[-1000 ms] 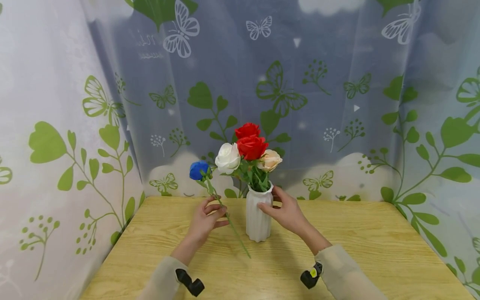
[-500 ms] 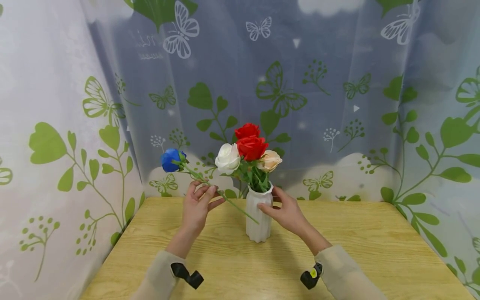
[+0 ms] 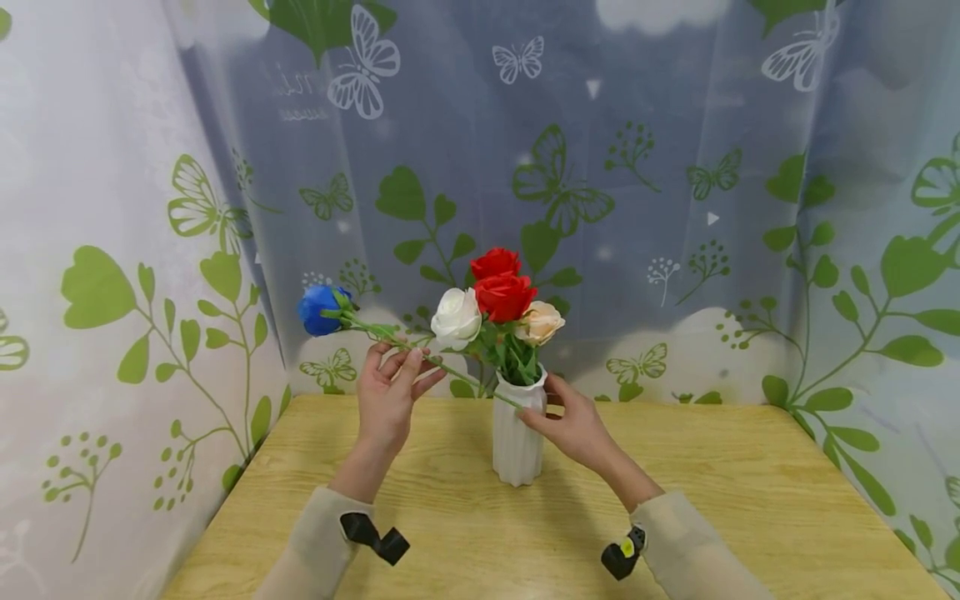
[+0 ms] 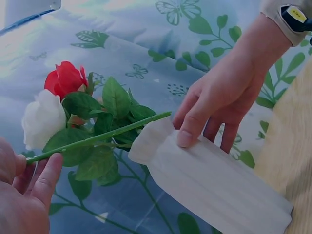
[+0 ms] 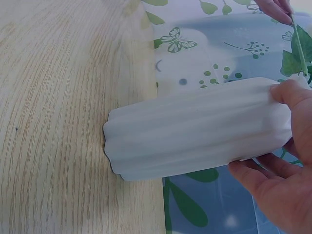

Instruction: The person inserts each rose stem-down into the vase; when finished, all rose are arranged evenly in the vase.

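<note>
My left hand (image 3: pixel 386 396) pinches the green stem of a blue rose (image 3: pixel 322 310) between thumb and fingers. Its bloom points left, and the stem slants down to the right, its cut end overlapping the vase's upper part. With thumb in front and fingers behind, my right hand (image 3: pixel 573 421) grips the white ribbed vase (image 3: pixel 517 446) near its neck; the vase stands upright on the table. In it are two red roses (image 3: pixel 504 296), a white rose (image 3: pixel 456 318) and a peach rose (image 3: pixel 540 322). The left wrist view shows the bare stem (image 4: pixel 97 138) crossing before the leaves near the vase mouth.
A light wood-grain table (image 3: pixel 645 500) lies under the hands. Behind it and at both sides hang curtains (image 3: pixel 637 250) printed with leaves and butterflies. Each wrist wears a black camera mount (image 3: pixel 375 539) over a beige sleeve.
My left hand has risen and moved slightly left, tipping the blue rose from steep to a flatter slant; its stem end has lifted from below to the vase's upper part. My right hand keeps its grip.
</note>
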The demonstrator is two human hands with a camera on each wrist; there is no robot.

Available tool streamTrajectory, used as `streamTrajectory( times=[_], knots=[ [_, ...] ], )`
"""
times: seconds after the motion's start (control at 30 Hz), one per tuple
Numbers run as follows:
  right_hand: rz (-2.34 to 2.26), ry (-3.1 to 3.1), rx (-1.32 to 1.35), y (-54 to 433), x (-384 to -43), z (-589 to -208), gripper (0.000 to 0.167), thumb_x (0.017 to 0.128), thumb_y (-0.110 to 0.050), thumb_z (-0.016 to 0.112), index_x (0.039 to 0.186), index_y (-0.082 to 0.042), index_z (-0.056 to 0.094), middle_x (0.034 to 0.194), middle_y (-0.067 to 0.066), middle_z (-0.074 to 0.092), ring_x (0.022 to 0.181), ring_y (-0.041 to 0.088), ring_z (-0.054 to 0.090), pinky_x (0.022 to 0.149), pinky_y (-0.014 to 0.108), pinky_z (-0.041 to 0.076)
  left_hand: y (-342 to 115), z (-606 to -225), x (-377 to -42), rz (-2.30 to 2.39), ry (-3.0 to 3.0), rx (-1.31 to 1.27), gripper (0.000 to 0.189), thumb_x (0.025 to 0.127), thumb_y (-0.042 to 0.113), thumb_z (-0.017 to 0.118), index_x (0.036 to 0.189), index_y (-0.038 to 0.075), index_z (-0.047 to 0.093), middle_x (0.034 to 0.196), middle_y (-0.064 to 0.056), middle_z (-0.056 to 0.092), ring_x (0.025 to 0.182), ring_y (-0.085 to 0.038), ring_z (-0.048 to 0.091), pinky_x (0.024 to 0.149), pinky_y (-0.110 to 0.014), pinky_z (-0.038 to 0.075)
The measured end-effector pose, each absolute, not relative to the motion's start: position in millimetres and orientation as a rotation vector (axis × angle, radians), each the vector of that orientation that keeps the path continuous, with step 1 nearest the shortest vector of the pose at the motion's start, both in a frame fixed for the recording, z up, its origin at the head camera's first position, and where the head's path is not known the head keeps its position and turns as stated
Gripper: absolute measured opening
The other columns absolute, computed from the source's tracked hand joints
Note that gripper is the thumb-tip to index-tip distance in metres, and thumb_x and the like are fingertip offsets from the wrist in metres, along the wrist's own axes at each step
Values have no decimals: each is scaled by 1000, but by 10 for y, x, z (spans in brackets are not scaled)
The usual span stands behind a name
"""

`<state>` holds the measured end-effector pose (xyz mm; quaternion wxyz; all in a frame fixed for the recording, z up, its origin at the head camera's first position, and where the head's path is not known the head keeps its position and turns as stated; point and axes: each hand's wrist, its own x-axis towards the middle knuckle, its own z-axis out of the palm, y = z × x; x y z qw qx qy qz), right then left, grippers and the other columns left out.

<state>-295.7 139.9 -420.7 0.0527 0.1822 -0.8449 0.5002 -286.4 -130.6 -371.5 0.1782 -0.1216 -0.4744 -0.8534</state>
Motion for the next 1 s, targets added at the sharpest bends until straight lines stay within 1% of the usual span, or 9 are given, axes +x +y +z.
streamTrajectory(
  times=[0.07, 0.17, 0.37, 0.53, 0.77, 1.0],
  knots=[
    [1529, -2570, 547, 1395, -2949, -4204, 69, 97, -38, 78, 157, -20, 48, 146, 13, 60, 131, 38, 63, 93, 44, 65, -1300, -3700, -2871, -2406, -1322, -350, 18, 106, -6, 55, 116, 8, 50, 96, -1, 76, 86, -17, 74, 83, -40, 68],
    [1531, -2570, 547, 1391, -2939, -4193, 71, 97, -40, 78, 158, -21, 47, 147, 12, 60, 131, 37, 62, 93, 43, 65, -1301, -3682, -2888, -2395, -1306, -355, 20, 106, -6, 55, 114, 11, 50, 96, -2, 76, 86, -18, 75, 84, -41, 68],
    [1533, -2573, 547, 1391, -2933, -4182, 71, 97, -41, 77, 158, -20, 46, 147, 13, 60, 131, 38, 62, 93, 44, 64, -1312, -3632, -2905, -2383, -1292, -355, 21, 105, -5, 56, 109, 13, 47, 95, -3, 76, 85, -19, 75, 85, -41, 68],
    [1531, -2577, 541, 1392, -2933, -4181, 70, 97, -40, 77, 158, -20, 47, 147, 12, 60, 131, 37, 62, 93, 44, 64, -1312, -3604, -2900, -2359, -1278, -354, 18, 105, -5, 57, 112, 9, 49, 97, -6, 75, 84, -20, 75, 83, -41, 68],
    [1528, -2578, 541, 1391, -2940, -4178, 72, 97, -40, 77, 159, -21, 46, 147, 12, 60, 131, 36, 62, 93, 44, 64, -1287, -3572, -2901, -2337, -1270, -369, 17, 104, -5, 59, 113, 6, 50, 96, -6, 76, 83, -20, 74, 83, -40, 68],
    [1524, -2578, 540, 1395, -2947, -4187, 71, 97, -39, 78, 158, -21, 47, 147, 12, 60, 131, 36, 62, 92, 43, 65, -1228, -3527, -2895, -2277, -1287, -430, 25, 103, -9, 58, 111, 15, 55, 95, -4, 75, 83, -18, 75, 84, -41, 68]
  ],
)
